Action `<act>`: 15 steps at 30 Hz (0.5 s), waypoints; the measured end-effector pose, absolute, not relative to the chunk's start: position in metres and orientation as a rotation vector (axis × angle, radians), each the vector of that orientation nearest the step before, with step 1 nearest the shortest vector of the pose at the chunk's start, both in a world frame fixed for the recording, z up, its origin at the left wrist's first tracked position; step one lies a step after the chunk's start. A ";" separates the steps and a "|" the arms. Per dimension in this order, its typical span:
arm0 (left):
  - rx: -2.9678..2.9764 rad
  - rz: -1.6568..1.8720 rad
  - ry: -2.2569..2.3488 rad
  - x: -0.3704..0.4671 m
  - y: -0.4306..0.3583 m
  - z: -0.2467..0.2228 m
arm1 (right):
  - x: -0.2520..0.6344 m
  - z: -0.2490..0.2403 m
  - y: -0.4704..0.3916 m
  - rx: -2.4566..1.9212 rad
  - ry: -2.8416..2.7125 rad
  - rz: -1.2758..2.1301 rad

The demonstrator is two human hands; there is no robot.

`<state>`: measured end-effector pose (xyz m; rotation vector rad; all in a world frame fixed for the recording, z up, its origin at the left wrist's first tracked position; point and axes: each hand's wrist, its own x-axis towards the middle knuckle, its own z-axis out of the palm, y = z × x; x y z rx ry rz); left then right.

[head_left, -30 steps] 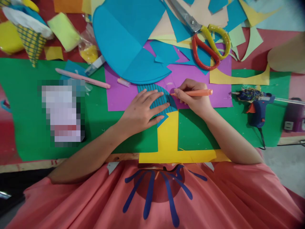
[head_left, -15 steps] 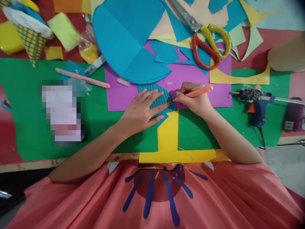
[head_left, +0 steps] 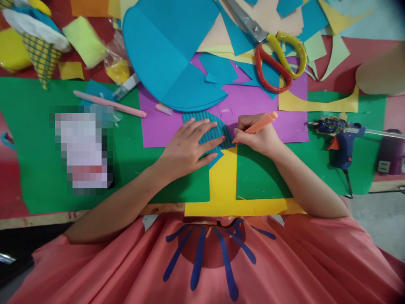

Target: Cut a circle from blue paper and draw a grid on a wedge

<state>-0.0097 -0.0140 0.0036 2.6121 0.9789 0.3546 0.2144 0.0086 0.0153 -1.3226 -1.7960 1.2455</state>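
My left hand [head_left: 193, 145] lies flat with its fingers spread over a blue paper piece [head_left: 220, 126] marked with dark stripes. Between the fingers and thumb of my right hand [head_left: 257, 133] is an orange marker [head_left: 265, 121]. Its tip points down at the right corner of the striped piece; whether it touches cannot be made out. Under the striped piece are a purple sheet [head_left: 268, 101] and a yellow strip [head_left: 223, 177]. Large blue rounded paper [head_left: 161, 50] lies just beyond my left hand.
Scissors [head_left: 265, 55] with red and yellow handles lie among paper scraps at the back. A glue gun [head_left: 341, 141] with a cord rests at the right. At the left are a pink pen [head_left: 110, 104] and a blurred-out object [head_left: 84, 152] on green paper [head_left: 41, 169].
My right hand has shifted slightly down, and the orange marker now tilts more steeply, its tip lower along the striped piece's right edge. My left hand has stayed in place.
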 end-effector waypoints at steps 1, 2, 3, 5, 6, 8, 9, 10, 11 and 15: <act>2.612 0.352 0.980 -0.010 -0.014 0.004 | 0.214 0.016 0.009 -1.318 -1.807 1.241; 2.611 0.351 0.979 -0.010 -0.014 0.004 | 0.215 0.016 0.009 -1.313 -1.821 1.235; 2.609 0.352 0.976 -0.010 -0.014 0.004 | 0.215 0.016 0.009 -1.308 -1.835 1.232; 2.603 0.356 0.973 -0.010 -0.014 0.004 | 0.215 0.016 0.009 -1.300 -1.856 1.232; 2.602 0.355 0.972 -0.010 -0.014 0.004 | 0.215 0.016 0.009 -1.297 -1.861 1.236; 2.606 0.347 0.973 -0.010 -0.014 0.004 | 0.216 0.016 0.009 -1.289 -1.866 1.247; 2.609 0.345 0.974 -0.010 -0.014 0.003 | 0.216 0.016 0.008 -1.286 -1.868 1.254; 2.613 0.346 0.972 -0.010 -0.014 0.003 | 0.217 0.017 0.008 -1.280 -1.870 1.266; 2.619 0.353 0.970 -0.010 -0.014 0.003 | 0.217 0.017 0.008 -1.272 -1.863 1.290; 2.643 0.371 0.973 -0.010 -0.014 0.003 | 0.219 0.016 0.009 -1.281 -1.587 1.355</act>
